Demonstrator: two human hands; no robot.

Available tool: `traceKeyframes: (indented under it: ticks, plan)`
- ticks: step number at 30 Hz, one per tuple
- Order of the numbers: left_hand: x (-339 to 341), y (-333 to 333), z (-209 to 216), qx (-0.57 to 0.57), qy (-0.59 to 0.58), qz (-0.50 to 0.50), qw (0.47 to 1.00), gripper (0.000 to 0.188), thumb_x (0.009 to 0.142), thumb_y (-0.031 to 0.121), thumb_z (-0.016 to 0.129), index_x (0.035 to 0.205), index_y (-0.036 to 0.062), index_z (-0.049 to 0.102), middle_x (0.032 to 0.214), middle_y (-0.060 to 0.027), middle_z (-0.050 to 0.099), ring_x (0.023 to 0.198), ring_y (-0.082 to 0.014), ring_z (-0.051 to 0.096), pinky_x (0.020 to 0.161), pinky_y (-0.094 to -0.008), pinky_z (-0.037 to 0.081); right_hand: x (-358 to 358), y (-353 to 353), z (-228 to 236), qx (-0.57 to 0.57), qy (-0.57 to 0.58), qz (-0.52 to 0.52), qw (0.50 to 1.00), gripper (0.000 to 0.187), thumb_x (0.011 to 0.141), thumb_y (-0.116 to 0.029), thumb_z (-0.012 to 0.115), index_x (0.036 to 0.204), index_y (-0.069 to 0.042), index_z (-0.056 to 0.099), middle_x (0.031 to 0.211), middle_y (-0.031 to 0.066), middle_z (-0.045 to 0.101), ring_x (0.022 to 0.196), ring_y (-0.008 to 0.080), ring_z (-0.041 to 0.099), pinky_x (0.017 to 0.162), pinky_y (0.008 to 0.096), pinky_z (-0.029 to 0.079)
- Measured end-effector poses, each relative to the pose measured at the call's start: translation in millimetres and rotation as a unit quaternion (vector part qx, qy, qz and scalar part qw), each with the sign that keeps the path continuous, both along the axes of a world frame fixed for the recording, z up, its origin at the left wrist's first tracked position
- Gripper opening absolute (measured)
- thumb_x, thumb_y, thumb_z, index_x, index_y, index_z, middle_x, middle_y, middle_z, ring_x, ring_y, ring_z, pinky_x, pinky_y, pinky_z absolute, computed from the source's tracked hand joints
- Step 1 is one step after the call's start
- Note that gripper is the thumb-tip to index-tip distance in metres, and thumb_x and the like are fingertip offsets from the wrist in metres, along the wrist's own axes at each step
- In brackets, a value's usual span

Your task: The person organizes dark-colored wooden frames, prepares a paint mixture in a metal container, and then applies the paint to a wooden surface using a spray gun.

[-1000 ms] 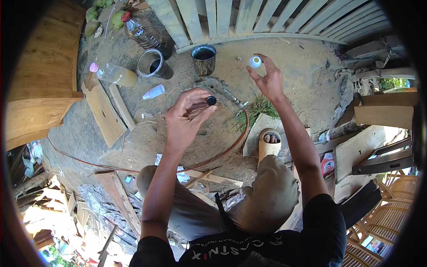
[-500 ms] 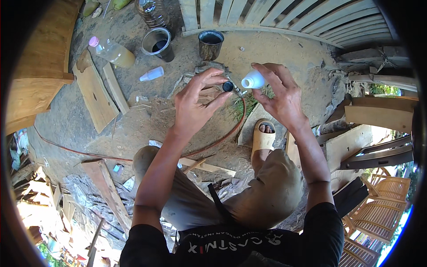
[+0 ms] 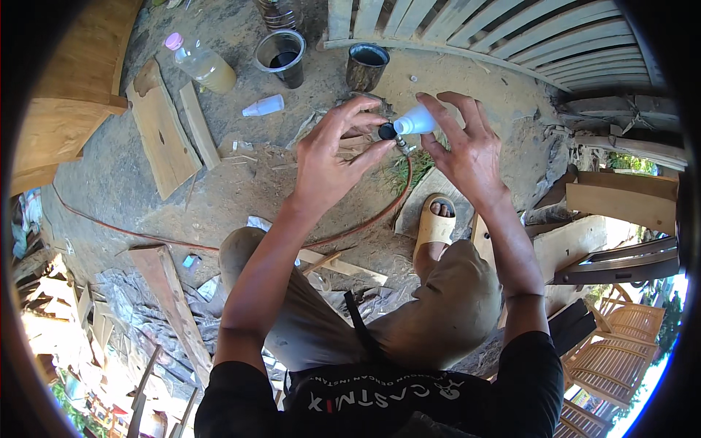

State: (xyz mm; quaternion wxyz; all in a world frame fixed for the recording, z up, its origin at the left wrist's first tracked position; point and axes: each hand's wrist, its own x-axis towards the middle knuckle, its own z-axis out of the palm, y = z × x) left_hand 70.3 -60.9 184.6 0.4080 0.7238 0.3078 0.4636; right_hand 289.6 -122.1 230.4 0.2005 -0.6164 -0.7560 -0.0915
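My left hand (image 3: 332, 157) pinches a small round black cap (image 3: 387, 132) between thumb and fingertips. In my right hand (image 3: 471, 153) is a small white plastic bottle (image 3: 418, 120), tipped sideways so its open neck points left, right at the cap. Neck and cap look to be touching or nearly so; I cannot tell whether anything flows between them. Both hands are raised over the dirt ground. Below them, partly covered by the left hand, a metal hose fitting (image 3: 404, 146) ends a reddish-brown hose (image 3: 372, 223).
A clear cup of dark liquid (image 3: 281, 60), a dark stained cup (image 3: 366, 67), a pink-capped bottle (image 3: 208, 69) and another small white bottle (image 3: 263, 106) are on the ground. Planks (image 3: 162, 135) lie left. A slatted wooden piece (image 3: 467, 33) borders the far side; wooden chairs (image 3: 617, 343) stand right.
The bottle has tilted further and come left to the cap, closing the gap between them. The ground objects appear shifted slightly right as the view moved.
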Motion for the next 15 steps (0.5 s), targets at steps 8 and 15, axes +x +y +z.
traceKeyframes:
  ticks: [8, 15]
  plan:
    - [-0.2, 2.9, 2.1, -0.002, 0.002, 0.001, 1.0, 0.062, 0.079, 0.005, 0.086, 0.133, 0.0035, 0.056, 0.108, -0.0112, 0.077, 0.099, -0.0191, 0.076, 0.084, -0.0306, 0.061, -3.6, 5.4, 6.4, 0.022, -0.012, 0.005, 1.0, 0.059, 0.073, -0.007, 0.079, 0.128, -0.021, 0.067, 0.117, 0.0069, 0.061, 0.1, 0.0264, 0.065, 0.073, 0.0369, 0.061]
    - [2.1, 2.6, 4.4, -0.031, -0.007, 0.01, 0.999, 0.063, 0.078, 0.007, 0.088, 0.132, 0.0041, 0.056, 0.109, -0.0096, 0.078, 0.101, -0.0183, 0.075, 0.087, -0.0306, 0.06, -2.6, 6.8, 10.7, 0.021, -0.014, 0.004, 1.0, 0.057, 0.074, -0.008, 0.079, 0.128, -0.022, 0.067, 0.118, 0.0068, 0.06, 0.101, 0.0267, 0.065, 0.074, 0.0377, 0.061]
